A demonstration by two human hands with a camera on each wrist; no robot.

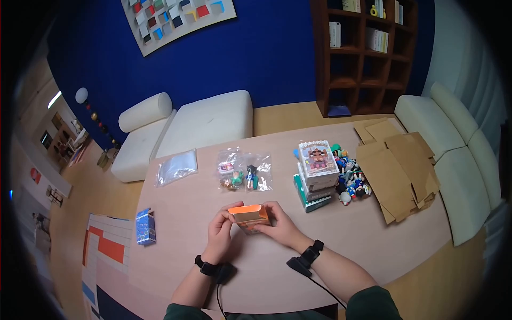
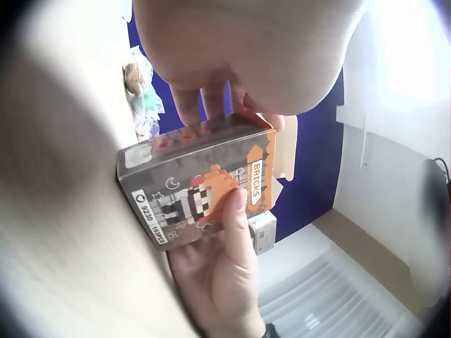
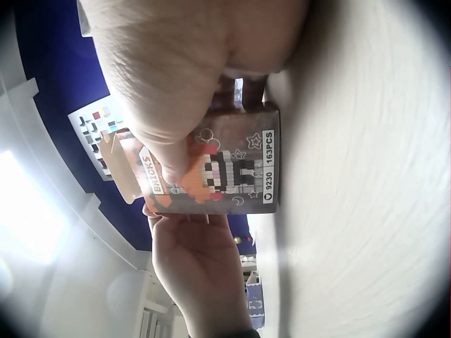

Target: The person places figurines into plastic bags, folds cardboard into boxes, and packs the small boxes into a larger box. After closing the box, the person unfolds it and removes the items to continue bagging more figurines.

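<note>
A small dark box with orange trim (image 1: 249, 217) stands on the table near its front edge, its top flap raised; "BRICKS" and "163PCS" are printed on its face (image 2: 190, 190). My right hand (image 1: 281, 226) grips its right side, thumb across the printed face, as the right wrist view (image 3: 169, 84) also shows. On the other side, my left hand (image 1: 218, 229) touches the box near its upper edge with the fingertips; in the left wrist view (image 2: 246, 49) its fingers reach behind the box. What is inside the box is hidden.
Bagged figures (image 1: 252, 177) and clear bags (image 1: 177, 167) lie beyond the hands. Right of these are stacked boxes (image 1: 319, 166), a pile of figures (image 1: 352, 178) and flattened cardboard (image 1: 397, 170). A blue box (image 1: 145, 227) stands at the left edge.
</note>
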